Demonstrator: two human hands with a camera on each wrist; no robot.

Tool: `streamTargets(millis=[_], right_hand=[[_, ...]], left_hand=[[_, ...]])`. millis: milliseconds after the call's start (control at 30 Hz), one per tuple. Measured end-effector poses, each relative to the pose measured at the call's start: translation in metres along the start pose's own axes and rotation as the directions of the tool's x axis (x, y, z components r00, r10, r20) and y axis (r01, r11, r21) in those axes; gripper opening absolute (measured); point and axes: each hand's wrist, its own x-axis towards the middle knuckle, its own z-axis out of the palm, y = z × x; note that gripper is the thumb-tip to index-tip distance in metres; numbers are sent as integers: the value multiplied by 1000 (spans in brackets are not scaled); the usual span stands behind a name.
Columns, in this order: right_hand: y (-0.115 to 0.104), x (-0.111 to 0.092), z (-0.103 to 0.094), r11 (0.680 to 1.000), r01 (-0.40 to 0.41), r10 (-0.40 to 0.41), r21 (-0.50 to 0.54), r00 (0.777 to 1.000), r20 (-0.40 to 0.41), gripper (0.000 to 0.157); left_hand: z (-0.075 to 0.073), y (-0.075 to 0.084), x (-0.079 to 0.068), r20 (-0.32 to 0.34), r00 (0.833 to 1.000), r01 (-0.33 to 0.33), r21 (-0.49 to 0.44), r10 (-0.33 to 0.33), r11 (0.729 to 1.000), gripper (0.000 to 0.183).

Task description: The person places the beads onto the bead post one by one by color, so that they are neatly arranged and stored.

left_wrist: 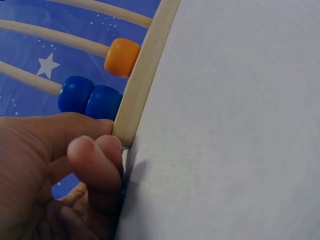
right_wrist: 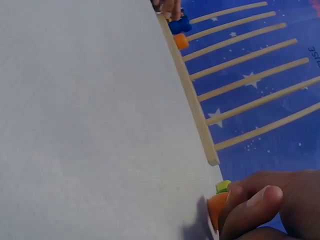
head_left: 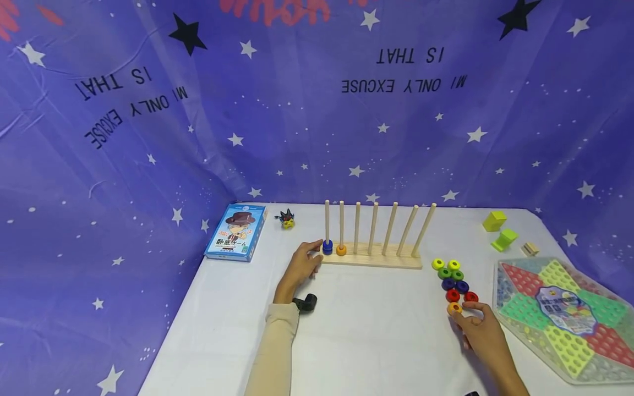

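Note:
A wooden peg rack (head_left: 373, 258) with several upright pegs stands on the table. Two blue beads (left_wrist: 90, 97) are stacked on its leftmost peg, and one orange bead (left_wrist: 122, 57) sits on the peg beside it. My left hand (head_left: 301, 264) grips the left end of the rack's base, thumb and fingers against the wood. Far to the right, my right hand (head_left: 480, 330) pinches another orange bead (head_left: 454, 308), seen partly hidden by the fingers in the right wrist view. Beyond it lie loose beads in pairs: red (head_left: 453, 295), blue (head_left: 462, 286), green (head_left: 444, 273) and yellow (head_left: 438, 264).
A blue card box (head_left: 236, 232) and a small dark-and-yellow figurine (head_left: 286, 219) lie at the back left. On the right are a star-patterned board game (head_left: 564, 319), green blocks (head_left: 495, 221) and a small wooden piece (head_left: 530, 249). A starry purple cloth (head_left: 317, 110) hangs behind.

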Motion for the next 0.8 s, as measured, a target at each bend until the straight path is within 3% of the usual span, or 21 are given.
streamTargets(millis=[233,467,600,800], right_hand=[[2,3,4,997,5,-5,-80,1000,0,67],[-10,-7,-2,991,41,-44,-128,999,-24,69],[-35,-12,-8,979,145,-156,-145,986,-61,66],[-103,-14,-12,926,356,-370,-125,922,-114,54]], left_hand=[[1,0,2,-2,1000,-19,56,19,998,49],[1,3,0,16,1000,-3,38,2,999,50],[0,3,0,10,1000,9,47,-9,999,50],[-1,1,-2,3,1000,16,40,-17,999,50]])
